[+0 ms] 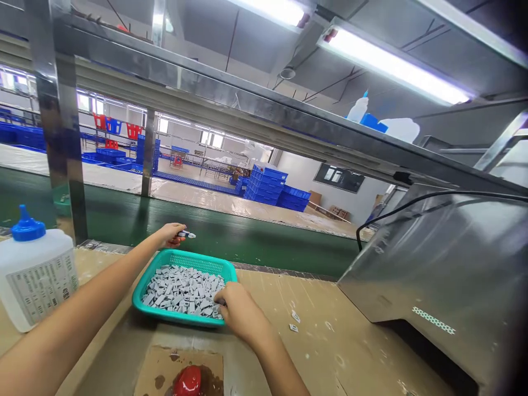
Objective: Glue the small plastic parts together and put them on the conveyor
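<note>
My left hand (170, 235) is at the far rim of a teal plastic basket (185, 258), out over the belt. It pinches a small dark-and-white part (186, 235) between its fingers. The basket is heaped with several small grey parts (181, 291). My right hand (241, 313) rests at the basket's near right corner, with its fingertips down among the grey parts. Whether those fingers hold a piece is hidden. Two loose pale parts (294, 322) lie on the bench to the right of that hand.
A white bottle with a blue cap (35, 269) stands at the left. A red object (187, 381) sits on stained cardboard near me. A green conveyor belt (264, 247) runs behind the bench. A steel machine housing (437, 269) fills the right, beneath a steel shelf (264, 107).
</note>
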`<state>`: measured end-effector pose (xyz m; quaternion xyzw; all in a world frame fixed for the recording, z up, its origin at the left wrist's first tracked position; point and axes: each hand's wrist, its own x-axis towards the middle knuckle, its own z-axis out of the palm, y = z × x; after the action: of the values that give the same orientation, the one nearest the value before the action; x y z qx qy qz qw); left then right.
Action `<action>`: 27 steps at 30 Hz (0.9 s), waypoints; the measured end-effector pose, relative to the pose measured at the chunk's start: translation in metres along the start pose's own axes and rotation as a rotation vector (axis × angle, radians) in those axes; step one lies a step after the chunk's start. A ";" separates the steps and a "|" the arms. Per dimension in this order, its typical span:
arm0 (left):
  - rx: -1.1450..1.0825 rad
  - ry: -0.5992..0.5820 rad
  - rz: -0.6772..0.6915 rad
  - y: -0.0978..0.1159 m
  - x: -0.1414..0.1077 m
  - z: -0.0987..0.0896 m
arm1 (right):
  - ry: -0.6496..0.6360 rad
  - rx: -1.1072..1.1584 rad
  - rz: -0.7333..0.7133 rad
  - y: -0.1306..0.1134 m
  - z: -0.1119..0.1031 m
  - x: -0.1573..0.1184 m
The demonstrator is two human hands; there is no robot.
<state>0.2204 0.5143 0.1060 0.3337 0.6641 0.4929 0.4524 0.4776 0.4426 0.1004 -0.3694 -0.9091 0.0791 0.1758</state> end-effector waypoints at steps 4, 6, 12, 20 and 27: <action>0.097 0.079 -0.021 -0.009 0.012 -0.008 | -0.035 -0.052 0.057 -0.002 0.006 0.003; 0.186 0.120 -0.023 -0.015 0.014 -0.016 | -0.039 -0.071 0.079 -0.005 0.006 0.001; 0.500 0.318 0.170 -0.014 -0.013 -0.035 | -0.072 -0.115 0.102 -0.011 0.002 0.003; 0.707 -0.081 0.794 -0.036 -0.102 0.016 | 0.025 0.019 0.062 -0.005 0.015 0.012; 0.828 -0.335 0.929 -0.052 -0.116 0.024 | 0.210 0.293 -0.002 0.000 0.020 0.007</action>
<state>0.2858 0.4049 0.0849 0.8059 0.5060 0.2817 0.1229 0.4652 0.4468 0.0834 -0.3453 -0.8647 0.1713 0.3219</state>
